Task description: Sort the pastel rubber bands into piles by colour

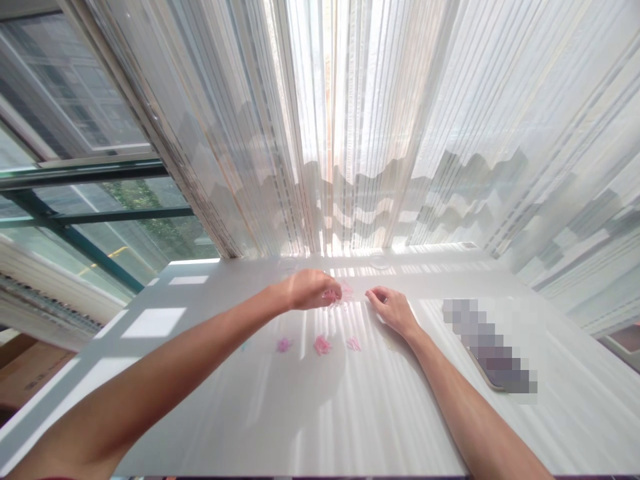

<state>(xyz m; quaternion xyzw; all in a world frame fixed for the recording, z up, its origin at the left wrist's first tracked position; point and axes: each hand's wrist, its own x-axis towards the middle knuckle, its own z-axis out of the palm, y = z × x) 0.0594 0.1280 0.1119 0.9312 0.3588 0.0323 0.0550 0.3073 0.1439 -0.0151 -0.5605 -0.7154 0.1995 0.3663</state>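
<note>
A homelike room is suggested by sheer curtains [390, 120] across the top, joined by a window [120, 216] at upper left

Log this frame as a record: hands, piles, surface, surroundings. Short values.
left_hand: left hand, fingers at loose pink pieces; grip unclear
right_hand: right hand, fingers curled, right of those pieces; contents unclear
near_row: purple pile, deeper-pink pile, light-pink pile, left to right
surface: white table, striped with sunlight
right_side: pixelated object
behind: sheer curtain
</note>
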